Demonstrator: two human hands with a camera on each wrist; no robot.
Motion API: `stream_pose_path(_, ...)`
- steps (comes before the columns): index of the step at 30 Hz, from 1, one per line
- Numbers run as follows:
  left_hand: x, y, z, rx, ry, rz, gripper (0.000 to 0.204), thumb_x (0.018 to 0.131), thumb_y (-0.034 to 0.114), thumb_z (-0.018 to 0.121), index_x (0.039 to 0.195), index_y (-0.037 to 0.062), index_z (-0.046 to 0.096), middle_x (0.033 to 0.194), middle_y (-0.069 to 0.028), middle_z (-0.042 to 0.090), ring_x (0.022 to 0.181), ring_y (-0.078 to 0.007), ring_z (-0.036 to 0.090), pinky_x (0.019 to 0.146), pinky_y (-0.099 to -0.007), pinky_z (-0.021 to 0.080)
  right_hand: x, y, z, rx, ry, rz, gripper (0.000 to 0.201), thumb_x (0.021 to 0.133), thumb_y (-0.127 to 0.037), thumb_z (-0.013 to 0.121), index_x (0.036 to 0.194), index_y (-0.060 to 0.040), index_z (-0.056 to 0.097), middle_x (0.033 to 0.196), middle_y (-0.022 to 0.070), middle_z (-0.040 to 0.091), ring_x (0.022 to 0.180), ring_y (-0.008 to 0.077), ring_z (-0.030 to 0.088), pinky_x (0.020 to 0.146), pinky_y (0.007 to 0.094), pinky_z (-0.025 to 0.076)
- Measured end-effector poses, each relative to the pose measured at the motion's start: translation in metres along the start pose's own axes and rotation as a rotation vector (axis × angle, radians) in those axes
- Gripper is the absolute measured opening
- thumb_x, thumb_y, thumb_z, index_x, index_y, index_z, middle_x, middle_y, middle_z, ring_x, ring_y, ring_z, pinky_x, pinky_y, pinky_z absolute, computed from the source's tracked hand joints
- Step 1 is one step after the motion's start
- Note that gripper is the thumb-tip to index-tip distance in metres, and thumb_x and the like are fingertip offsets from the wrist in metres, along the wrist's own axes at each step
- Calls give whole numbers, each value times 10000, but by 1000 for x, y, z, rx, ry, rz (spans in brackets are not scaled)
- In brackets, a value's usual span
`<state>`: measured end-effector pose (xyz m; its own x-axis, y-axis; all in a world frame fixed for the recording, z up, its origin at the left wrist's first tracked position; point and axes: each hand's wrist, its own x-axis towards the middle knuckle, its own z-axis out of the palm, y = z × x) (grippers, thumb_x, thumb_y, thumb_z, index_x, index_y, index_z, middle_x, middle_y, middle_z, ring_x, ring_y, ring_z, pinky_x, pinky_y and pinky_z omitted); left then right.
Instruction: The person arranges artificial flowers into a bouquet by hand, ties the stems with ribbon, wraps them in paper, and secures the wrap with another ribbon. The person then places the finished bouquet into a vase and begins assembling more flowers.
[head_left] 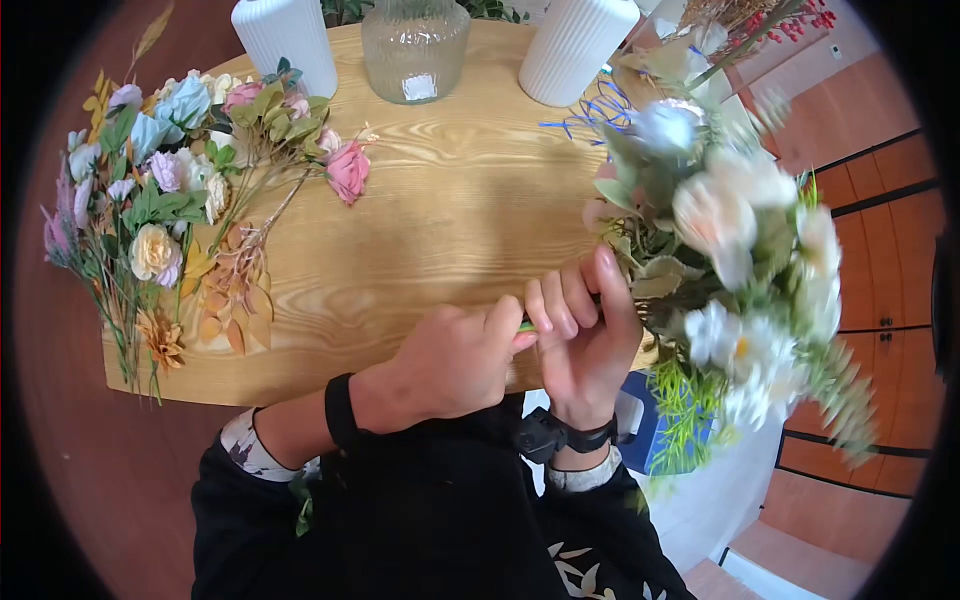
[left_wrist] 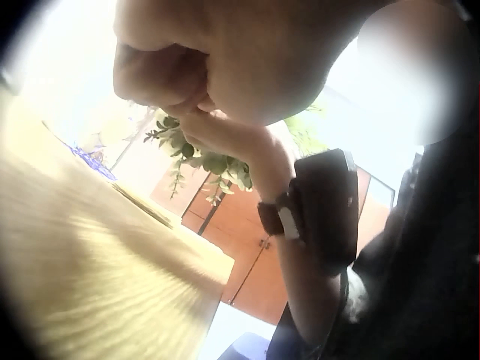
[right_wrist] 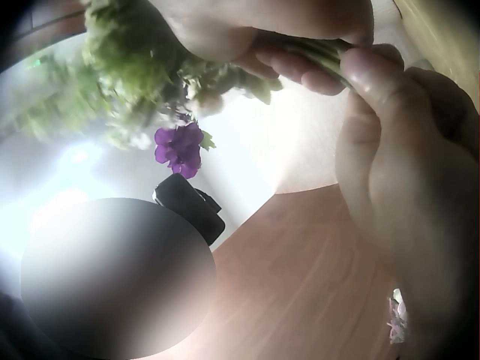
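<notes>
A bouquet of white, peach and pale blue flowers with greenery [head_left: 715, 215] lies sideways at the right in the head view, its blooms blurred. The right hand [head_left: 590, 335] curls its fingers round the stems just left of the blooms. Against it, the left hand [head_left: 450, 360] grips the stem ends, a bit of green showing between the two. In the right wrist view the green stems [right_wrist: 319, 54] run between both hands, and a purple flower [right_wrist: 180, 148] hangs from the bunch. The left wrist view shows leaves [left_wrist: 217, 165] beyond the hands.
Loose artificial flowers [head_left: 160, 200] lie on the left of the wooden table [head_left: 430, 230]. Two white ribbed vases [head_left: 290, 45] and a glass vase [head_left: 415, 50] stand along the back. Blue ties [head_left: 600, 112] lie at the back right; a blue box [head_left: 665, 430] is below the right edge.
</notes>
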<state>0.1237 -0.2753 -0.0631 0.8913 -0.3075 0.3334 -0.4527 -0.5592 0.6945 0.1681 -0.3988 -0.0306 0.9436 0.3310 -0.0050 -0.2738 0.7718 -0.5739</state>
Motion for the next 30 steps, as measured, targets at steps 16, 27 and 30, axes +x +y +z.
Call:
stream_pose_path(16, -7, 4, -38, -1373, -390, -456, 335, 931, 343, 430, 905, 15, 488, 672, 31, 387, 576, -39, 323, 480, -181, 256, -12, 10, -37, -141, -363, 176, 743, 831, -364, 585, 1310, 77, 230, 1211, 284, 449, 1129, 374, 469, 976, 477, 340)
stream_pose_path(27, -10, -1, 2, -1012, -69, -241, 205, 922, 182, 447, 950, -11, 508, 750, -21, 468, 648, -101, 468, 579, -228, 410, -16, 28, -8, -349, -189, -159, 321, 920, -327, 442, 896, -8, 412, 682, 5, 416, 638, 139, 469, 860, 390, 399)
stream_pose_path(30, -4, 6, 6, -629, 47, -200, 211, 921, 162, 424, 967, -31, 497, 817, -121, 543, 709, -217, 562, 630, -299, 449, -17, 32, -6, -346, -100, -235, 299, 930, -289, 434, 883, 5, 413, 680, 16, 412, 626, 131, 443, 848, 372, 405)
